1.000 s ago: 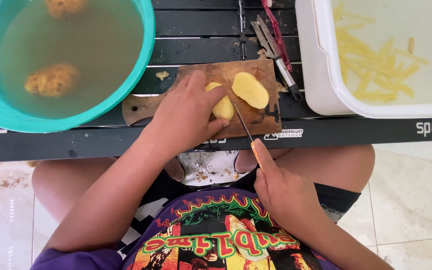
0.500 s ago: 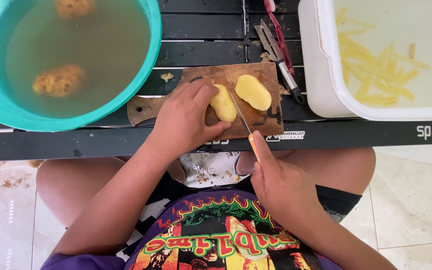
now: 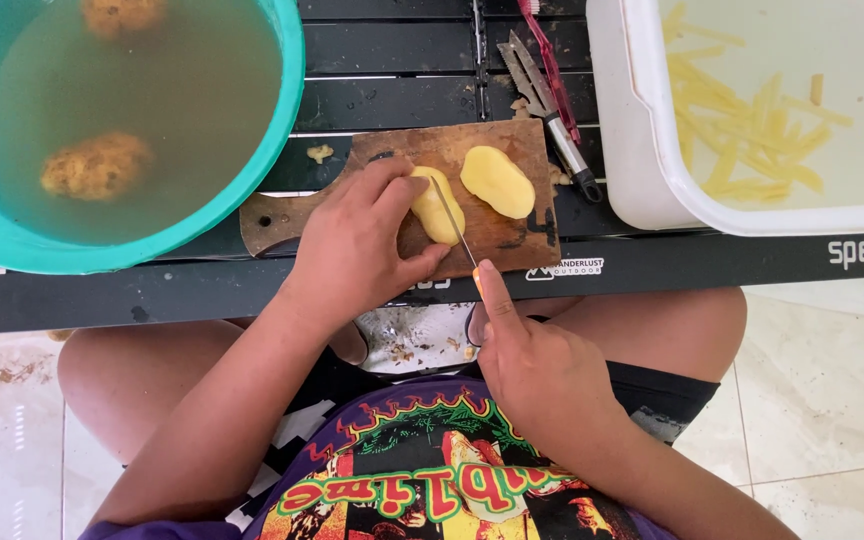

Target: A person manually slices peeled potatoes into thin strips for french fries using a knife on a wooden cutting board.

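Note:
A small wooden cutting board [image 3: 512,232] lies on a black slatted table [image 3: 392,60]. Two peeled yellow potato halves rest on it. My left hand [image 3: 357,245] presses down on the left half [image 3: 439,208], fingers curled over it. My right hand [image 3: 532,370] grips a thin knife [image 3: 454,228] with an orange handle, index finger along its spine. The blade lies across the held half. The other half [image 3: 497,181] sits free to the right.
A teal basin [image 3: 287,110] of cloudy water with unpeeled potatoes stands at the left. A white tub [image 3: 632,150] of water with several potato sticks is at the right. A metal peeler [image 3: 552,115] and a red-handled tool lie between them. Peel scraps litter the tiled floor.
The knife has moved left, from the gap between the halves onto the held half. My right hand followed it toward the board. My left hand has stayed on the potato.

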